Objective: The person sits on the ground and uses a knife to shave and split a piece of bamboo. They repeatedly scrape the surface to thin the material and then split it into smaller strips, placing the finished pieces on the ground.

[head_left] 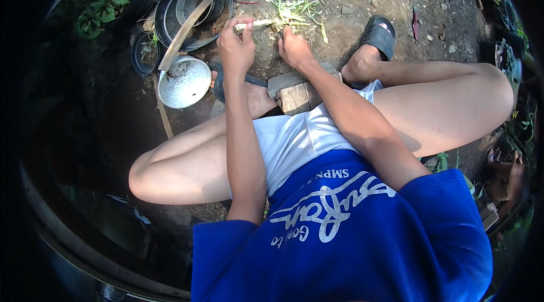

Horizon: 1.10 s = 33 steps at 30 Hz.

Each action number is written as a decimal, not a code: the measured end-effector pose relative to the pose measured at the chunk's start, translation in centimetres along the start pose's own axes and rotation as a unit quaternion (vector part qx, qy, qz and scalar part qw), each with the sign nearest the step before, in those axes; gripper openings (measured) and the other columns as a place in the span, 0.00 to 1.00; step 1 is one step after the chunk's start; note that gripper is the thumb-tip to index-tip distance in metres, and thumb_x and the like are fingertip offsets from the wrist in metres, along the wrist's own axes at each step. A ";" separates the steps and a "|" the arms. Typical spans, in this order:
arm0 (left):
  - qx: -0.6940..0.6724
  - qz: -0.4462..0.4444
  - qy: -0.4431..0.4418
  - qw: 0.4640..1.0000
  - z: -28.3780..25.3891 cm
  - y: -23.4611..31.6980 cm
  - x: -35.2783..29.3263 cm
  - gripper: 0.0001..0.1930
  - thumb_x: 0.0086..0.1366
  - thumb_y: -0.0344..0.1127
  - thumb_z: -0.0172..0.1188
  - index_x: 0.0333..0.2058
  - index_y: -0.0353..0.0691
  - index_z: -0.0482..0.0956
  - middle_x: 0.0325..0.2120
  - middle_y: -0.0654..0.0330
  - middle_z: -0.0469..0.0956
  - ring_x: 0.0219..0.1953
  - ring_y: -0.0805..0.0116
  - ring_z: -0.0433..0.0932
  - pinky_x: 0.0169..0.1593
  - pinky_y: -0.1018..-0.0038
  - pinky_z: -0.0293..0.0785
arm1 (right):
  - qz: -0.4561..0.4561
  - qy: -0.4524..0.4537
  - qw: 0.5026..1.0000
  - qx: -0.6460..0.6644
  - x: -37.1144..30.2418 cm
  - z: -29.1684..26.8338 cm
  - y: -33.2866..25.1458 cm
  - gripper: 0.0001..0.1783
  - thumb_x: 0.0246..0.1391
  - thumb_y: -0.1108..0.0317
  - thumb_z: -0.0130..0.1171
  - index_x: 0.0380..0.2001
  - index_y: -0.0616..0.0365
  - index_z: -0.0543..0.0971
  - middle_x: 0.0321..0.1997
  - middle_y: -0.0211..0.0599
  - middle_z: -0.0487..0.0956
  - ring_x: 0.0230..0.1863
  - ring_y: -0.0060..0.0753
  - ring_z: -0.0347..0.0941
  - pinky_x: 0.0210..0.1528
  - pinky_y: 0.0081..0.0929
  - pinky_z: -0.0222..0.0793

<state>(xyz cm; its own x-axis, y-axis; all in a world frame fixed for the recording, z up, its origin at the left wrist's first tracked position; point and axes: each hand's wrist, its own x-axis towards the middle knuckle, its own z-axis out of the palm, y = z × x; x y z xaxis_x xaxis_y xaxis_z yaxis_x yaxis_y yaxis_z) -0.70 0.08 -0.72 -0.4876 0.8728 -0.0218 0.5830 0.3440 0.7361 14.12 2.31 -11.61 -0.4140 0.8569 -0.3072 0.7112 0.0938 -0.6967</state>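
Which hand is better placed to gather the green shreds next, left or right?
Probably the right hand: it is close beside the green shreds, though whether it holds anything is unclear. The left hand is farther left, gripping one end of the pale stalk, so it seems less free.

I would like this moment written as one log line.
left hand: holds pale stalk | right hand: beside green scraps, grip unclear | white bowl: beside left foot

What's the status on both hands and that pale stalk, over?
Left hand gripping pale stalk. Right hand near its other end, grip unclear. Green plant scraps just beyond.
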 end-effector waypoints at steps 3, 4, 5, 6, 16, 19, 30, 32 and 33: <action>0.007 0.008 -0.012 1.000 0.2 -0.4 0.2 0.08 0.70 0.37 0.65 0.43 0.41 0.87 0.31 0.56 0.86 0.22 0.69 0.71 0.31 0.68 0.70 | -0.034 0.015 0.998 0.057 0.0 -0.2 -1.7 0.13 0.67 0.65 0.55 0.42 0.62 0.65 0.26 0.68 0.78 0.32 0.78 0.77 0.35 0.65 0.72; 0.010 0.011 -0.009 1.000 0.1 -0.6 0.1 0.08 0.70 0.37 0.65 0.43 0.41 0.87 0.31 0.56 0.86 0.23 0.68 0.72 0.32 0.69 0.70 | -0.046 0.029 0.996 0.074 -0.1 -0.5 -1.9 0.13 0.67 0.65 0.55 0.42 0.62 0.65 0.25 0.68 0.78 0.32 0.78 0.77 0.35 0.65 0.71; 0.009 0.022 -0.005 1.000 0.0 -0.7 -0.1 0.08 0.70 0.36 0.65 0.43 0.41 0.87 0.32 0.56 0.86 0.24 0.68 0.74 0.33 0.69 0.71 | -0.087 0.033 0.990 0.106 -0.2 -0.5 -2.4 0.13 0.67 0.65 0.54 0.42 0.62 0.65 0.25 0.69 0.78 0.32 0.78 0.77 0.35 0.65 0.71; 0.000 0.036 -0.010 0.999 -0.2 -0.8 0.1 0.08 0.70 0.36 0.65 0.43 0.41 0.86 0.32 0.56 0.86 0.25 0.68 0.75 0.33 0.69 0.72 | -0.035 0.006 0.994 0.101 -0.2 -0.9 -2.2 0.12 0.67 0.65 0.55 0.42 0.62 0.65 0.26 0.68 0.78 0.32 0.79 0.77 0.35 0.65 0.71; -0.006 0.055 -0.007 0.998 -0.4 -0.8 -0.2 0.06 0.70 0.33 0.64 0.42 0.41 0.86 0.37 0.55 0.86 0.32 0.61 0.81 0.37 0.69 0.74 | 0.035 0.033 0.997 0.052 -0.7 0.3 -1.7 0.12 0.64 0.68 0.56 0.42 0.64 0.66 0.27 0.68 0.80 0.33 0.75 0.79 0.38 0.64 0.74; -0.001 0.042 -0.025 0.999 -0.7 -0.5 -0.2 0.06 0.70 0.33 0.64 0.42 0.41 0.85 0.37 0.55 0.86 0.33 0.61 0.81 0.37 0.69 0.74 | 0.035 0.022 0.999 0.022 -0.7 0.2 -1.7 0.12 0.64 0.68 0.56 0.42 0.64 0.66 0.25 0.68 0.79 0.31 0.75 0.79 0.35 0.64 0.73; -0.016 -0.022 -0.022 0.999 -0.5 1.2 -0.4 0.05 0.66 0.28 0.64 0.40 0.36 0.84 0.36 0.46 0.84 0.40 0.43 0.83 0.45 0.58 0.77 | 0.054 -0.032 0.998 -0.005 -0.2 0.6 0.4 0.13 0.63 0.68 0.54 0.46 0.64 0.66 0.33 0.70 0.81 0.39 0.78 0.79 0.46 0.65 0.74; -0.011 -0.031 -0.016 0.999 0.0 1.2 -0.3 0.05 0.66 0.28 0.64 0.40 0.36 0.84 0.36 0.45 0.84 0.40 0.42 0.83 0.46 0.58 0.77 | 0.002 -0.041 0.998 0.037 -0.3 0.6 0.9 0.13 0.63 0.69 0.53 0.46 0.64 0.66 0.35 0.71 0.82 0.42 0.78 0.79 0.48 0.65 0.74; -0.011 -0.028 -0.012 0.999 0.1 1.2 -0.3 0.05 0.66 0.28 0.64 0.39 0.36 0.84 0.36 0.45 0.84 0.40 0.42 0.83 0.46 0.57 0.77 | 0.057 -0.039 0.998 0.003 -0.3 0.6 1.0 0.13 0.63 0.68 0.53 0.45 0.64 0.66 0.34 0.70 0.81 0.41 0.77 0.79 0.47 0.65 0.74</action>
<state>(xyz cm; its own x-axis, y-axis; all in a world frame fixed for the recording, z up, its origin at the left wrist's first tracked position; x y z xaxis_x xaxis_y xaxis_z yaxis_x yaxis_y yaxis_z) 0.20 0.27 0.06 -0.5034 0.8603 -0.0802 0.5406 0.3860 0.7475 14.61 1.86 -12.60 -0.3738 0.8195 -0.4345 0.7535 -0.0049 -0.6574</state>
